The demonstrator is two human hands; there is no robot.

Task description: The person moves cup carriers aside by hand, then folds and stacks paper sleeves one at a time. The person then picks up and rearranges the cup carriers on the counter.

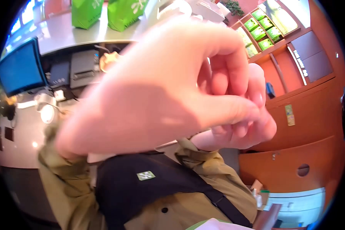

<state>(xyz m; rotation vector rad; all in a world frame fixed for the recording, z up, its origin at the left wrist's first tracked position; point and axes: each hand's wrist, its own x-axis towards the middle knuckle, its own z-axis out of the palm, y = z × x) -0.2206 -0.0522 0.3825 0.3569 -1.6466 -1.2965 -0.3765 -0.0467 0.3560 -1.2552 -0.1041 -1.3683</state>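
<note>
My left hand (153, 92) fills the middle of the view, very near the camera, its back turned up. Its thumb and fingers curl into a loop and pinch together at the right. Just behind and below it is my right hand (241, 134), partly covered, with its fingers curled in. The fingertips of both hands meet or overlap; whatever lies between them, if anything, is hidden. A black apron (142, 195) with a small pale-green badge (146, 175) hangs over the olive shirt below my hands.
On the left counter (23, 153) stand a monitor (19, 69), a dark printer-like box (82, 67) and a white device (46, 105). Green bags (124, 15) are on the upper ledge. To the right are a shelf of green packages (258, 32) and an orange-brown cabinet (306, 153).
</note>
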